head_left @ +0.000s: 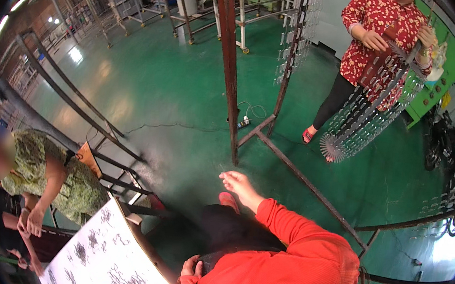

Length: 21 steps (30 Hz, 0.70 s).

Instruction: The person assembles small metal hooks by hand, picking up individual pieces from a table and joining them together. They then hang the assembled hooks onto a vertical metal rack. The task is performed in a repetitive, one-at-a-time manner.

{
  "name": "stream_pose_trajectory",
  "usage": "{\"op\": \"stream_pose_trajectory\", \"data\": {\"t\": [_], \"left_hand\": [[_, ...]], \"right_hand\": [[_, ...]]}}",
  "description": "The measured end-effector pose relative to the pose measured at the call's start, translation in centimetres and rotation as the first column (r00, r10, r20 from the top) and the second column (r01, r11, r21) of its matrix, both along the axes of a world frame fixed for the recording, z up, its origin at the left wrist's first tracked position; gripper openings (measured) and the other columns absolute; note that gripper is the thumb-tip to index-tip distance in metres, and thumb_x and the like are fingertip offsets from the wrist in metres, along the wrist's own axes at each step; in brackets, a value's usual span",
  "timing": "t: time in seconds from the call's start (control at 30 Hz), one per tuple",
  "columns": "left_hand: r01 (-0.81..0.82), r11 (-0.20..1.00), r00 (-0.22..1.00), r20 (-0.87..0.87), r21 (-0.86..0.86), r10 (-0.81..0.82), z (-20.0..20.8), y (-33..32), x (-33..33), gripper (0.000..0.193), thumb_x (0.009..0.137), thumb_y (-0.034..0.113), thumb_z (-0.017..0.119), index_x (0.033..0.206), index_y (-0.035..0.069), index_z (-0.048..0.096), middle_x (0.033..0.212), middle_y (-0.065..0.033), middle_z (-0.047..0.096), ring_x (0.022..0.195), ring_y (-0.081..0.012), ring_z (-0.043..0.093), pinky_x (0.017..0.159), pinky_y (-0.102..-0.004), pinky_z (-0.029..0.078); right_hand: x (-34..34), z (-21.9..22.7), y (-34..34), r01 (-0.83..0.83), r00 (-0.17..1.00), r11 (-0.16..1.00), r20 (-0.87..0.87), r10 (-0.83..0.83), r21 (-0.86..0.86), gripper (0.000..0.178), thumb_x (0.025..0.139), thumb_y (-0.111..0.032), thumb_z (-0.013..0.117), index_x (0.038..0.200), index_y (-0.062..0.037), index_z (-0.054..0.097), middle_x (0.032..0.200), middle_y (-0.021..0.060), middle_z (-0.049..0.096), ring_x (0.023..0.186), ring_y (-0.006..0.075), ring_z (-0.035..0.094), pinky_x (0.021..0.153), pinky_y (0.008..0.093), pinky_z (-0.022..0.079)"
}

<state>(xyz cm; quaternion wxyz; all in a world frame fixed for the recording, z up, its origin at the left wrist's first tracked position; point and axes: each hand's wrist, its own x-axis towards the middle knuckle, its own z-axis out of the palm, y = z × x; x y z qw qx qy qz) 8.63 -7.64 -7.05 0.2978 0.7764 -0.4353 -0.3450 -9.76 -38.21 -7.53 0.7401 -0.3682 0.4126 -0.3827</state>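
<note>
My right hand (238, 185), at the end of a red sleeve, is stretched out over the green floor. Its thumb and fingertips are pinched together on a small thin piece (222, 168), too small to name. My left hand (191, 266) is low down by my dark trousers, next to the edge of a white-topped table (124, 231). Its fingers are curled, and what they hold, if anything, is hidden. Several loose heaps of small dark pieces (81, 252) lie on the white top.
A rusty metal post (227, 64) rises ahead, with floor bars (307, 178) running right. Hanging strands of small metal pieces (297, 33) are beside it. A person in red (385, 42) holds a similar bundle (374, 113). Another person (76, 187) sits left. A cable (179, 126) crosses the floor.
</note>
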Motion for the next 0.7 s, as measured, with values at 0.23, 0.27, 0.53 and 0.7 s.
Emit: {"op": "stream_pose_trajectory", "data": {"t": [0.23,0.27,0.53,0.7], "left_hand": [[0.099,0.991,0.995,-0.01,0.087,-0.098,-2.8,-3.8,2.8,0.037,0.083,0.027,0.065,0.116,0.012,0.06,0.103,-0.016,0.063,0.096,-0.0289,0.062,0.082,-0.0381,0.049],[0.119,0.987,0.993,-0.015,0.105,-0.118,-2.9,-5.0,3.2,0.037,0.083,0.027,0.065,0.116,0.012,0.06,0.103,-0.016,0.063,0.096,-0.0289,0.062,0.082,-0.0381,0.049],[0.242,0.954,0.97,-0.056,0.175,-0.236,-3.2,-15.5,5.0,0.036,0.083,0.026,0.065,0.116,0.012,0.06,0.103,-0.0159,0.063,0.095,-0.0285,0.062,0.081,-0.0381,0.049],[0.386,0.914,0.922,-0.081,0.125,-0.378,-3.3,-21.8,7.3,0.036,0.083,0.026,0.065,0.116,0.012,0.06,0.103,-0.0159,0.063,0.094,-0.0283,0.062,0.081,-0.038,0.049]], "right_hand": [[0.6,-0.7,-3.8,0.105,0.994,0.991,0.03,-0.108,0.078,0.022,0.094,-0.023,0.055,0.1,-0.0039,0.063,0.082,-0.0033,0.057,0.072,0.0043,0.051,0.065,0.0185,0.044],[0.0,-1.0,-4.5,0.144,0.989,0.986,0.016,-0.146,0.082,0.022,0.095,-0.023,0.055,0.1,-0.0036,0.063,0.082,-0.0031,0.057,0.071,0.0044,0.051,0.065,0.0182,0.044],[-7.3,-3.7,-9.6,0.476,0.873,0.875,-0.165,-0.458,0.091,0.02,0.092,-0.023,0.058,0.095,-0.0053,0.065,0.074,-0.0031,0.057,0.063,0.0045,0.049,0.055,0.0185,0.041],[-9.5,0.6,-9.9,0.691,0.722,0.717,-0.126,-0.681,0.087,0.022,0.093,-0.027,0.056,0.093,-0.0071,0.065,0.073,-0.0049,0.056,0.063,0.0025,0.05,0.055,0.0167,0.041]]}}
